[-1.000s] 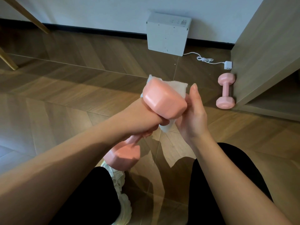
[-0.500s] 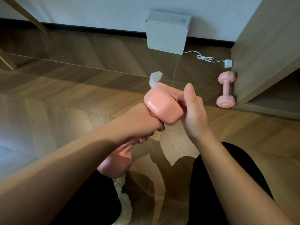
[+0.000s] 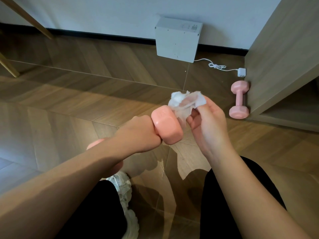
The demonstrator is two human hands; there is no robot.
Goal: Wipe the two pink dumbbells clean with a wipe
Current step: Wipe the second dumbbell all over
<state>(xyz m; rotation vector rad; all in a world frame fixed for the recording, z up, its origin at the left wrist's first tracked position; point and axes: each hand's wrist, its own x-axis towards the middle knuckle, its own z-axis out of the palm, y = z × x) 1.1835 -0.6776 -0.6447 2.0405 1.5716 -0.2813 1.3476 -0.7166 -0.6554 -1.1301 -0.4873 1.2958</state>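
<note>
Dumbbell (image 3: 166,125) gripped by left hand (image 3: 138,133); right hand (image 3: 207,123) pinches wipe (image 3: 183,102); second dumbbell (image 3: 239,99) beside cabinet (image 3: 279,57).

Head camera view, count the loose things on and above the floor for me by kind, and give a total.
pink dumbbells: 2, the held dumbbell in the left hand, the floor dumbbell beside the wooden cabinet
wipe: 1, pinched by the right hand
white box: 1
plug with cable: 1
shoe: 1
total: 6
</note>
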